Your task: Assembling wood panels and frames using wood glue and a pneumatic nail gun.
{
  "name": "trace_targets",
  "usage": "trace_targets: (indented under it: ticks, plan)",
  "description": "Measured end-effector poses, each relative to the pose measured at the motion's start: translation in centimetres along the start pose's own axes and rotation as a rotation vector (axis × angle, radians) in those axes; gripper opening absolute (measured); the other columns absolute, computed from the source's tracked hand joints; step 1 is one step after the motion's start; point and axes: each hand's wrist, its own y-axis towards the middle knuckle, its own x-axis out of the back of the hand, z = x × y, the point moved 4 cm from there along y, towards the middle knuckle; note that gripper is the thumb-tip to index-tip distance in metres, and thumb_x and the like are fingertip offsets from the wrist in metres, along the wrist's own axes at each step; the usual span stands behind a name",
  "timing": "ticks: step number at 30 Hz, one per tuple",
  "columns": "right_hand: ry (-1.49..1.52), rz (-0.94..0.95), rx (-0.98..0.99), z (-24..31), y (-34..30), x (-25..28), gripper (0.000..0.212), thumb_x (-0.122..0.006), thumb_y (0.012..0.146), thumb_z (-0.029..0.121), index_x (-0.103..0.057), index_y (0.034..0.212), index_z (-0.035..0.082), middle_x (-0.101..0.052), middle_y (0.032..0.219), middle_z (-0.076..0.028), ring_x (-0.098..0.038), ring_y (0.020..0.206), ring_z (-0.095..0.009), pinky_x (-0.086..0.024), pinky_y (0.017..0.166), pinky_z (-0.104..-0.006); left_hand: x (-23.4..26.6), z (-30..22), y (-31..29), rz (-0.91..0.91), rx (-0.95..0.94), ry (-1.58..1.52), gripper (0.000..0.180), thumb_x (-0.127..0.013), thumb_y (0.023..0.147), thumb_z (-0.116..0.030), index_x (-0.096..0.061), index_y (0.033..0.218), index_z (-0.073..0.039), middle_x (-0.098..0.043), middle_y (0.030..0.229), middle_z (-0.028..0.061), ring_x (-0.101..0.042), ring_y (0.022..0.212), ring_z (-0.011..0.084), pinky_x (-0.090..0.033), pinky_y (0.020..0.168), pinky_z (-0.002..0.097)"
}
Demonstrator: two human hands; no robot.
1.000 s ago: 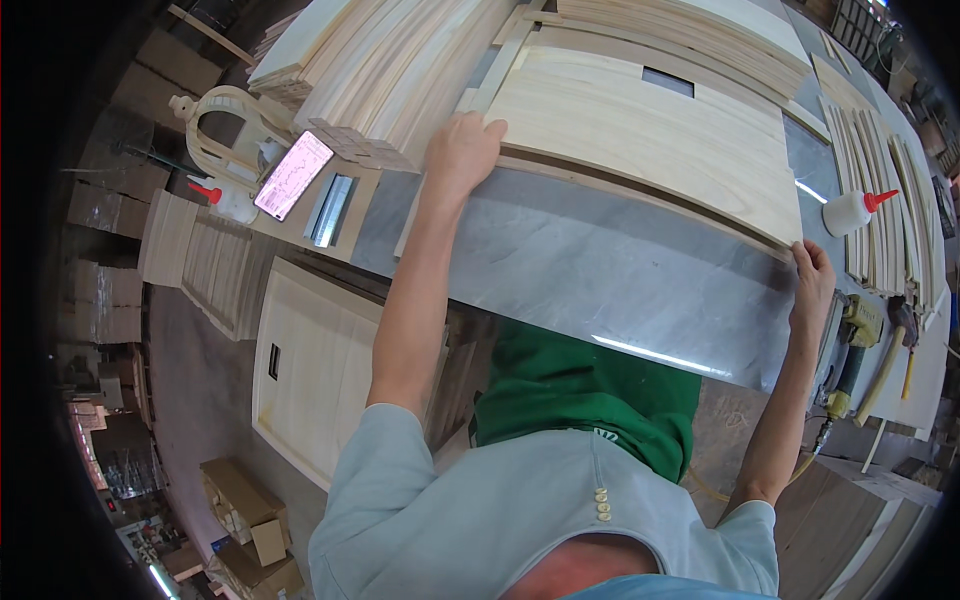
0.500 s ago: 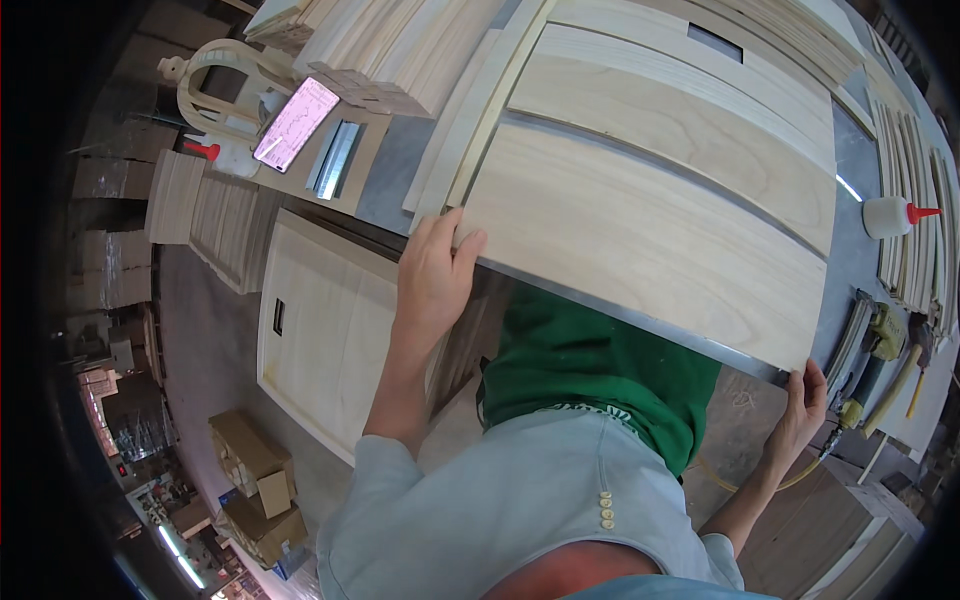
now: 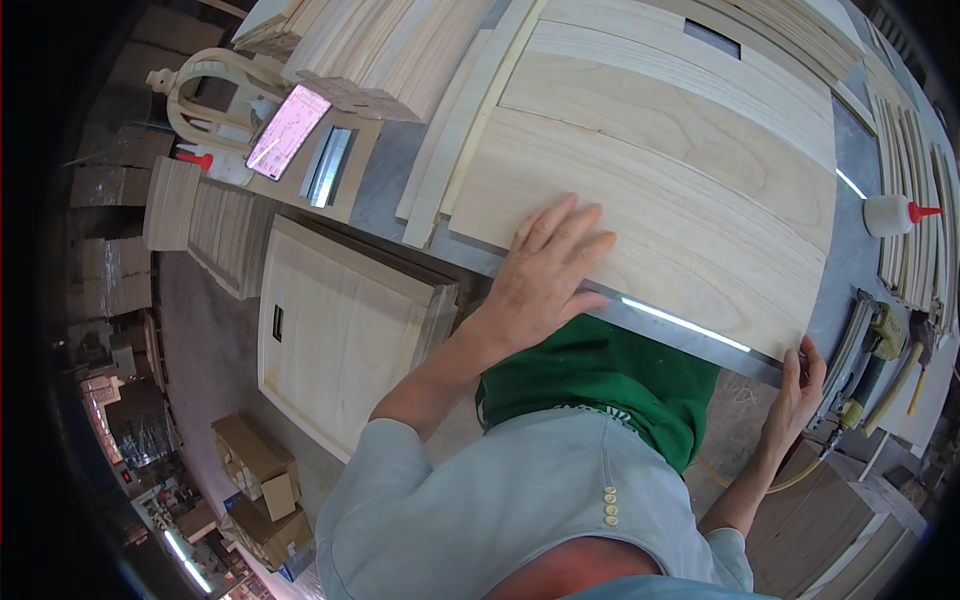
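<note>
A wide pale wooden board lies flat on the grey table, its far edge against another wooden panel. My left hand rests on the board's near edge, left of the middle, fingers stretched out over its face and thumb over the table's edge. At the board's near right corner, my right hand touches the edge with its fingertips, fingers extended. Farther back, a strip with a dark rectangular slot belongs to the same row of panels. A long wooden strip runs along the left side.
To the right are a white glue bottle with red tip and a nail gun on a yellow hose. At left lie a phone, a metal piece and stacked wooden slats. Slotted panels stand below the table.
The near board has slid away from me, closing the gap to the panel beyond. My left hand has moved right from the left corner onto the near edge; my right hand has shifted slightly forward.
</note>
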Motion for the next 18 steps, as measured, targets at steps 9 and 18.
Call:
trace_targets:
  ticks: [9, 18]
  plan:
    - [-0.084, -0.043, 0.073, 1.5, 6.9, -0.6, 0.041, -0.058, 0.092, 0.023, -0.055, 0.125, -0.002, -0.058, 0.103, -0.009, -0.054, 0.096, -0.015, -0.042, 0.087, -0.0265, -1.5, 0.5, 1.2, -0.012, -0.126, 0.039, 0.066, -0.074, 0.071, -0.038, -0.055, 0.124, -0.006, -0.047, 0.136, 0.0119, -0.038, 0.13, 0.0319, -0.03, 0.106, 0.0454]
    - [-0.041, -0.057, 0.085, 3.0, 11.1, -3.8, 0.042, -0.059, 0.09, 0.025, -0.056, 0.123, -0.001, -0.059, 0.099, -0.008, -0.052, 0.089, -0.015, -0.042, 0.082, -0.027, -1.4, 0.4, 1.4, -0.066, -0.126, 0.033, 0.063, -0.075, 0.07, -0.038, -0.058, 0.12, -0.005, -0.051, 0.133, 0.0116, -0.042, 0.128, 0.0314, -0.032, 0.104, 0.0458]
